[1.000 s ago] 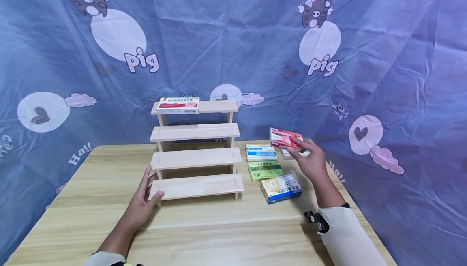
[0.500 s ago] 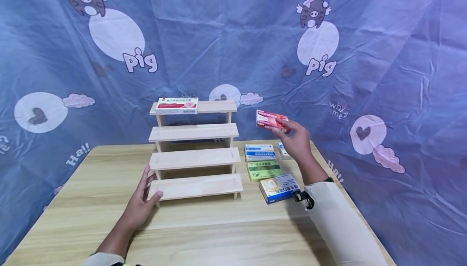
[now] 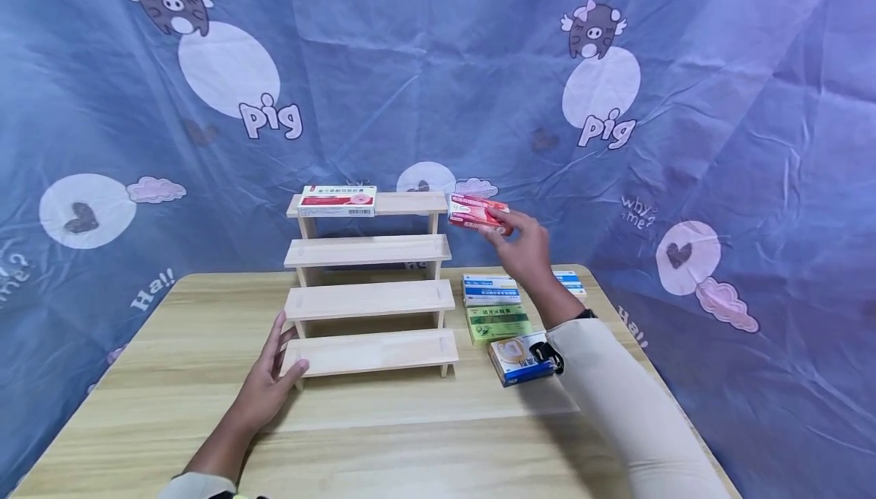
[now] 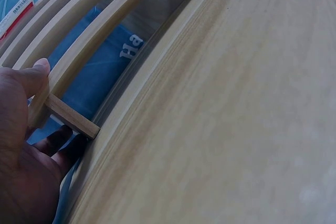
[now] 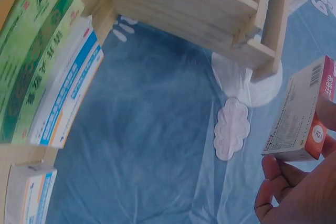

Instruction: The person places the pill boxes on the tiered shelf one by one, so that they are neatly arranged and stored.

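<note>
My right hand [image 3: 523,246] pinches a red and white medicine box [image 3: 472,212] by its right end, in the air just right of the top step. The right wrist view shows that box's [image 5: 296,114] white back with a barcode. A wooden four-step display rack [image 3: 369,300] stands on the table. My left hand [image 3: 268,377] grips the rack's lower left end, thumb on the lowest step; in the left wrist view its fingers [image 4: 55,142] reach round by the rack's leg. Another red and white medicine box [image 3: 338,201] lies on the left of the top step.
Right of the rack lie a blue and white box [image 3: 490,290], a green box [image 3: 498,322] and a vitamin D box [image 3: 516,360], partly behind the right sleeve. One more blue and white box [image 3: 569,283] lies farther right. A blue curtain [image 3: 383,88] hangs behind the table [image 3: 356,453].
My right hand has carried the red box left and up, from above the other boxes to beside the rack's top step. My left hand has stayed on the rack.
</note>
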`<action>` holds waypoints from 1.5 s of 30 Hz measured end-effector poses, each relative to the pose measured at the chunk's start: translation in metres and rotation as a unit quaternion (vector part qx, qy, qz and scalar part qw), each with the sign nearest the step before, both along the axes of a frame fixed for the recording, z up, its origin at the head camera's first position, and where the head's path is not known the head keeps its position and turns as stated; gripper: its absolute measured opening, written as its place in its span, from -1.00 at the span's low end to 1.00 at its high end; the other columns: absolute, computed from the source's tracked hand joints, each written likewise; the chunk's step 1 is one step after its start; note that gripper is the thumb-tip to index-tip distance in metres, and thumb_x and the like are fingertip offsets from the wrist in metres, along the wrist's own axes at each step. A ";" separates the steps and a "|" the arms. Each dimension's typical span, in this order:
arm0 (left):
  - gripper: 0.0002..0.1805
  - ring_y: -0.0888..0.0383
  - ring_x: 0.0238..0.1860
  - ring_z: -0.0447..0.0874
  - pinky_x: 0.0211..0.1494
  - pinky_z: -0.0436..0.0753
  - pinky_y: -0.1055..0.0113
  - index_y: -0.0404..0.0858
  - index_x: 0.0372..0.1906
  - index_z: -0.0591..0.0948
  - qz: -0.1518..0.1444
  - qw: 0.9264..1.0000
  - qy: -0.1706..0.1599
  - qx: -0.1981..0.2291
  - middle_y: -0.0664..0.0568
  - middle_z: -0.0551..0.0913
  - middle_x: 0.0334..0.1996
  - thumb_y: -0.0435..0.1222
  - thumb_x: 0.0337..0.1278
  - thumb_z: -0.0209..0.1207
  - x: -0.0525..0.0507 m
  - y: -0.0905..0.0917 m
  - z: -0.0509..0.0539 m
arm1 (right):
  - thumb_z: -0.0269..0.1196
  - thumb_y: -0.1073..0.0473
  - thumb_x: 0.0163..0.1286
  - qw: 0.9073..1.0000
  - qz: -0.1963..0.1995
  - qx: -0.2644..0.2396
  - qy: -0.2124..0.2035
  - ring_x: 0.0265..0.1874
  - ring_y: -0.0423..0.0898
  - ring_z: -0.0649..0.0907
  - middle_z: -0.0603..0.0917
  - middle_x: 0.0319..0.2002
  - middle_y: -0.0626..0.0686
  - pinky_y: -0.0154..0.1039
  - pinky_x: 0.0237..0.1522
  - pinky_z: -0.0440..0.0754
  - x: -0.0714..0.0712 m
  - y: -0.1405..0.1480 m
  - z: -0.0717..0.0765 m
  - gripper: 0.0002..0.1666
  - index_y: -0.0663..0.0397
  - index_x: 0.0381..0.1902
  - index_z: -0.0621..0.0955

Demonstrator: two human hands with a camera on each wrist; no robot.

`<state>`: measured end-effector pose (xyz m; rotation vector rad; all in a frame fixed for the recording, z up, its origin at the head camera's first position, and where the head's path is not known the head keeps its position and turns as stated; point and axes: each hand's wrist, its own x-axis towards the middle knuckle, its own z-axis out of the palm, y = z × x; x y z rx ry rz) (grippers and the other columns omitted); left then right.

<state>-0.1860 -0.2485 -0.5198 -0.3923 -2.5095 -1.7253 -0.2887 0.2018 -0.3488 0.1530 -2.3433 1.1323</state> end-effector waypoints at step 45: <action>0.10 -0.58 0.71 -0.12 0.31 0.07 0.94 0.25 0.81 -0.35 -0.004 1.000 -0.005 0.011 -0.44 0.07 0.73 -0.25 0.66 0.20 0.002 0.000 -0.001 | 0.37 -0.32 0.52 0.988 -0.006 0.150 -0.041 0.49 0.05 0.49 0.60 0.54 0.00 0.29 0.50 0.18 -0.064 -0.096 0.002 -0.20 -0.32 0.62 0.51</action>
